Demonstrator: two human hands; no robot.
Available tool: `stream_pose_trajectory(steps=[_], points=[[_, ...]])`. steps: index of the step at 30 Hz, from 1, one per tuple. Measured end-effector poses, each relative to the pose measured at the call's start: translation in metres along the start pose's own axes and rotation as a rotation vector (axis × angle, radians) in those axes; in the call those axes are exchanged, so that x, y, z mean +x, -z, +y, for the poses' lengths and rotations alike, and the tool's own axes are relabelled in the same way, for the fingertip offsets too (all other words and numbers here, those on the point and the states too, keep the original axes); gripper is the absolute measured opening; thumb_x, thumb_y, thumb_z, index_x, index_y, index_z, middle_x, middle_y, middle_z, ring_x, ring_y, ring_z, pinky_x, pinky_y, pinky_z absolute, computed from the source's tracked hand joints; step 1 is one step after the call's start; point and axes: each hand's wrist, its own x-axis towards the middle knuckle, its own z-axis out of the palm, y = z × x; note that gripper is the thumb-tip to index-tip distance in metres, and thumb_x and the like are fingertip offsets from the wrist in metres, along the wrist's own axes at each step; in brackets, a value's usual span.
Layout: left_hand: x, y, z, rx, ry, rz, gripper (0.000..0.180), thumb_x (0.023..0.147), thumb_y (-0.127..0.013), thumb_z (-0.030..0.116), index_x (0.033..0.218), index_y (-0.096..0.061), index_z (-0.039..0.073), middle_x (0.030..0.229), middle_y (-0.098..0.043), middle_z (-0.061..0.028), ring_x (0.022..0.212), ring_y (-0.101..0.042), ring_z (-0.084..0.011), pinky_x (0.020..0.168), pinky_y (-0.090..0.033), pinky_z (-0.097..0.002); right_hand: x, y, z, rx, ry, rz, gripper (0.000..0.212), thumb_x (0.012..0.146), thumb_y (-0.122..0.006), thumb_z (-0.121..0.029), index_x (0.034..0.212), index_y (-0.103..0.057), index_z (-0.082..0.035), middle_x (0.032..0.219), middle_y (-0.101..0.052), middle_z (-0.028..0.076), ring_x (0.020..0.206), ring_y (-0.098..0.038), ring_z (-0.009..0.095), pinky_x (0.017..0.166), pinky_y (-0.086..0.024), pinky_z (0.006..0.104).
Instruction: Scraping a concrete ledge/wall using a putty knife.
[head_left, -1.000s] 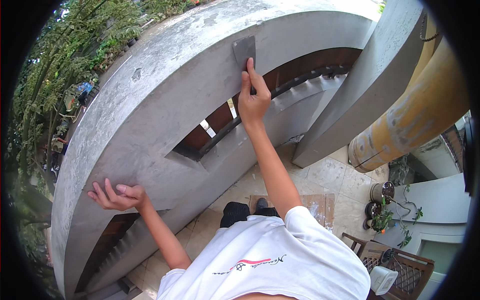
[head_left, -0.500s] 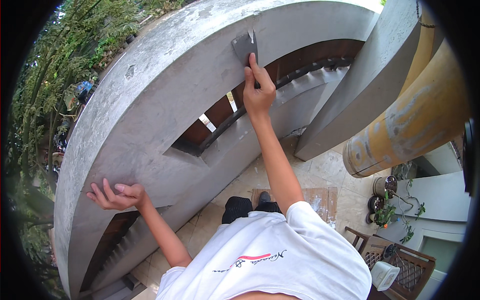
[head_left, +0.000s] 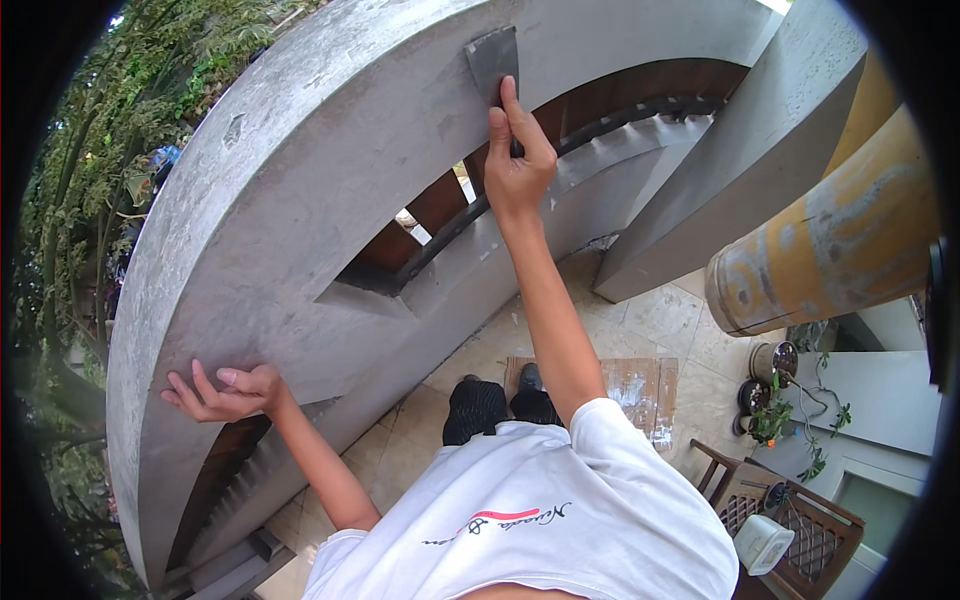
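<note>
My right hand [head_left: 520, 165] grips the handle of a grey putty knife [head_left: 493, 62], with the thumb and forefinger reaching up toward the blade. That broad blade lies against the grey face of a curved wall [head_left: 300, 190], just below its top edge. Lower down on the left, my left hand [head_left: 225, 392] is beside the same wall, palm turned up and fingers apart, holding nothing. Whether its back touches the wall I cannot tell. Between my hands, a slot in the wall shows dark brown panels [head_left: 438, 207].
A thick yellow bamboo pole [head_left: 820, 250] juts in from the right, near a slanted grey pillar [head_left: 730, 170]. Flattened cardboard [head_left: 640, 395] lies on the tiled floor by my feet. Potted plants [head_left: 772, 365] and a wooden chair [head_left: 800, 540] bearing a white tub [head_left: 763, 545] stand to the right.
The putty knife has slid slightly up the wall; a whitish smear that was at its blade no longer shows. My left hand stays nearly in place. The view has shifted slightly.
</note>
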Motion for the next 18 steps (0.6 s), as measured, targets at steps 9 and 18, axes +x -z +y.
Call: stream_pose_trajectory(steps=[9,18], points=[[-0.003,0.004,0.0,0.042,0.018,-0.017,0.034,0.093,-0.039,0.02,0.108,-0.06,-0.002,0.123,-0.053,-0.0228,0.125,-0.044,-0.0444,0.104,-0.035,-0.0577,-0.036,0.032,-0.014,-0.142,-0.064,-0.072,0.036,0.084,-0.069,-0.012,0.119,-0.068,-0.019,0.06,-0.044,0.003,0.051,-0.04,0.017,0.048,-0.037,0.0294],[-0.001,0.0,0.0,0.03,0.017,0.022,0.034,0.094,-0.038,0.021,0.108,-0.061,-0.001,0.123,-0.053,-0.0217,0.125,-0.043,-0.0442,0.104,-0.035,-0.0569,0.016,0.025,-0.028,-0.16,0.019,-0.065,0.036,0.088,-0.067,-0.017,0.122,-0.065,-0.025,0.06,-0.044,0.003,0.051,-0.039,0.016,0.047,-0.035,0.0314]])
